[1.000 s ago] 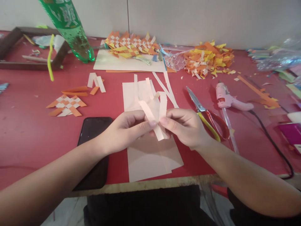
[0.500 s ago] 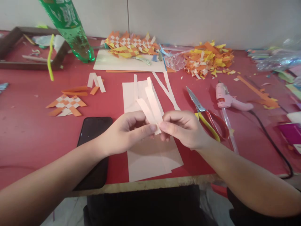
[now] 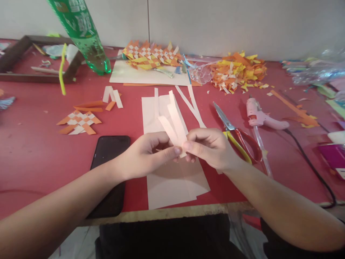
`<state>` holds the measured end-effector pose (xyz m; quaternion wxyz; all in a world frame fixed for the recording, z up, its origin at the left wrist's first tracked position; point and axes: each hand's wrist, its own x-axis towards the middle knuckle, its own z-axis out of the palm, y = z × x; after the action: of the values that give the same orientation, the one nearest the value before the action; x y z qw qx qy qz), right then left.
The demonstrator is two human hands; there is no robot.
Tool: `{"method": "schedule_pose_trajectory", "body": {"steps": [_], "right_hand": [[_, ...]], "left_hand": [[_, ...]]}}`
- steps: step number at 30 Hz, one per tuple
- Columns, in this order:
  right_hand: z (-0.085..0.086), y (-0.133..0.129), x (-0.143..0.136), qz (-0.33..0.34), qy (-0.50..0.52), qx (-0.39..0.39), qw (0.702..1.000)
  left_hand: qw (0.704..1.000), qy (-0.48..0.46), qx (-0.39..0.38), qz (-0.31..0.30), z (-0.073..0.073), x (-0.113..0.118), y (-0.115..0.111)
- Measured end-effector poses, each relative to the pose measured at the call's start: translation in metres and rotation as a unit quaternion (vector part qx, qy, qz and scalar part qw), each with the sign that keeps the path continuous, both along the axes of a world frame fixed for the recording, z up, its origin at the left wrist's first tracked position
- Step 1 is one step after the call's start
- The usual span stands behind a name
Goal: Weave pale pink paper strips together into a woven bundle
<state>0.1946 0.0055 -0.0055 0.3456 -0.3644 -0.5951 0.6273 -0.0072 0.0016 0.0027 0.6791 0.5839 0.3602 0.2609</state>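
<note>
The left hand (image 3: 147, 154) and right hand (image 3: 210, 148) both pinch folded paper strips (image 3: 178, 126) between thumb and fingers, above the white sheets (image 3: 172, 189) at the near middle of the red desk (image 3: 35, 158). A phone (image 3: 110, 149) lies left of the sheets; scissors (image 3: 229, 126) and a glue gun (image 3: 256, 113) lie right. At far right of centre is a heap of orange and yellow paper pieces (image 3: 238, 70).

Strips (image 3: 178, 124) above sheets (image 3: 172, 183); phone (image 3: 111, 149) L, scissors (image 3: 230, 126) R.
</note>
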Motion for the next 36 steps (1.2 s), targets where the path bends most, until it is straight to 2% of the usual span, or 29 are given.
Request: {"method": "schedule_pose_trajectory", "body": {"steps": [5, 10, 12, 15, 20, 23, 25, 27, 32, 36], "right_hand": [[-0.003, 0.001, -0.001, 0.022, -0.008, -0.009, 1.000], [-0.006, 0.001, 0.001, 0.065, -0.029, -0.022, 0.997], [-0.007, 0.002, 0.001, 0.055, -0.017, -0.039, 0.998], [-0.010, 0.004, 0.001, 0.019, 0.008, -0.081, 0.996], [-0.009, 0.011, -0.007, 0.025, 0.068, -0.179, 0.981], [0.002, 0.021, -0.012, -0.009, 0.120, -0.206, 0.971], [0.013, 0.028, -0.014, -0.041, 0.140, -0.218, 0.965], [0.026, 0.035, -0.014, -0.046, 0.150, -0.210, 0.965], [0.056, 0.047, -0.010, -0.031, 0.114, -0.119, 0.986], [0.075, 0.059, 0.005, -0.102, 0.036, 0.001, 0.994]], "left_hand": [[0.999, -0.044, 0.018, -0.019, 0.000, -0.001, 0.000], [0.998, 0.019, 0.055, 0.005, -0.003, -0.001, 0.000], [0.997, 0.036, 0.062, -0.001, -0.003, 0.000, -0.001], [0.997, 0.036, 0.056, -0.041, -0.002, 0.001, -0.002], [0.989, 0.076, 0.043, -0.122, 0.000, 0.000, -0.003], [0.983, 0.121, 0.027, -0.136, -0.001, -0.001, -0.003], [0.983, 0.121, 0.021, -0.137, -0.002, -0.002, -0.003], [0.983, 0.121, 0.011, -0.137, -0.002, -0.002, -0.003], [0.988, 0.063, -0.027, -0.138, 0.000, -0.003, -0.002], [0.993, 0.045, -0.060, -0.086, 0.002, -0.004, 0.000]]}}
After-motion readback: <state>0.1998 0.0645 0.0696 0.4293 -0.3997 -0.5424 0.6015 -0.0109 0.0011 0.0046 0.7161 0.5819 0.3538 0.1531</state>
